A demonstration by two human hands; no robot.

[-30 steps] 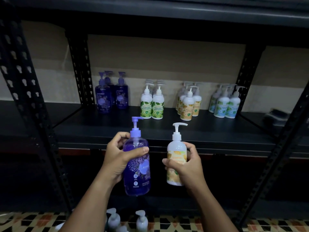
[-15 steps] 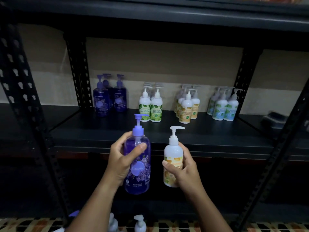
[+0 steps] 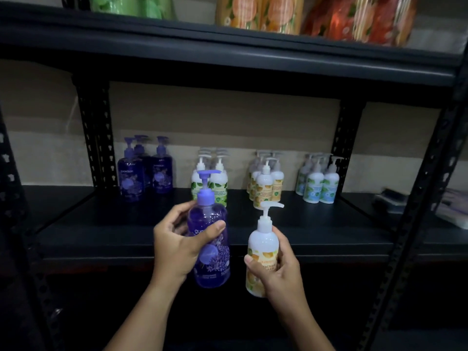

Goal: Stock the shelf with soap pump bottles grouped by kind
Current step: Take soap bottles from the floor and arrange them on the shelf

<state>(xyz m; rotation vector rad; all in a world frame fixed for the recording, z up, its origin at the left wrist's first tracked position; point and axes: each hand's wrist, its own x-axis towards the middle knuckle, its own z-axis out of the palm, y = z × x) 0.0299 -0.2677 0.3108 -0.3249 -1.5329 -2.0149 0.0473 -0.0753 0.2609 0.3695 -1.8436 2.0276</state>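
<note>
Upright in gripping hands: left [image 3: 177,245] purple "guardian" bottle [image 3: 211,245], right [image 3: 279,271] white orange-labelled bottle [image 3: 262,252].

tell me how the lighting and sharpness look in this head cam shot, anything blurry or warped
Head view: dim and uneven, the space below the shelf nearly black; the purple bottle in the left hand and the orange-label bottle in the right hand read fairly clearly; the packs on the top shelf are smeared; the uprights lean from wide-angle distortion.
</note>
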